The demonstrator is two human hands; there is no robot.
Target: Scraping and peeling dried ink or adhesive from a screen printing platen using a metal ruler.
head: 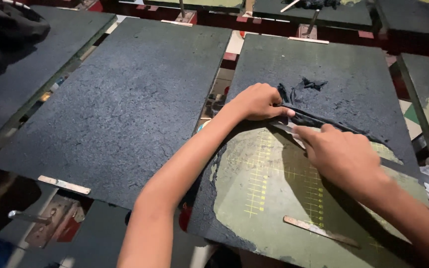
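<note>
Both bare forearms reach forward and converge. The left hand lies knuckles up, its fingers curled and pinched together at the tips, wrist slightly bent. The right hand sits just beside it, back facing up, fingers closed and thumb pointing towards the left fingertips.

No packages, labels, signs or screens show anywhere in this view.
</note>
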